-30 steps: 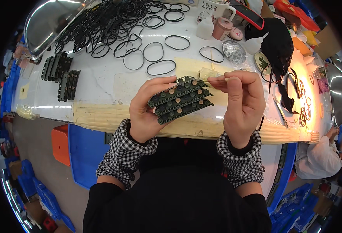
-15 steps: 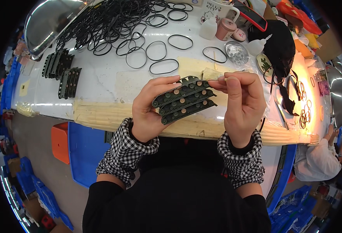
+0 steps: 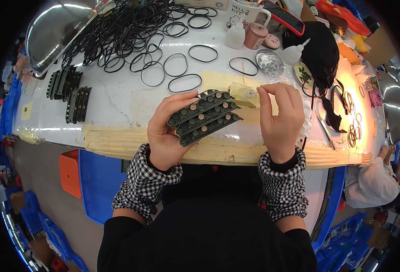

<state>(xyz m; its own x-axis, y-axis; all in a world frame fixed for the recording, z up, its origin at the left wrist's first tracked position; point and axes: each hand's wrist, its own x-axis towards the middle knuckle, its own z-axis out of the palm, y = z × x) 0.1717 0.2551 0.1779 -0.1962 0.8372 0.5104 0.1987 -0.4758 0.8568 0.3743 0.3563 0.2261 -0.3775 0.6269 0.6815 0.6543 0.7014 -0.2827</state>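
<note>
Fingers of the left hand (image 3: 168,131) hold three dark green toy tracks (image 3: 204,117). Right hand (image 3: 279,120) pinches a thin stick (image 3: 253,92). More tracks (image 3: 68,90) and many rubber rings (image 3: 132,31) wait.

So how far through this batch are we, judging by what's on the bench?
Done, apparently: two groups of dark green track strips lie set aside at the bench's left. In hand: the left hand holds three more strips fanned out, while the right hand pinches a thin stick at a small pale block. Left: a big heap of black rubber rings sits unused at the back, so much seems to remain.
</note>
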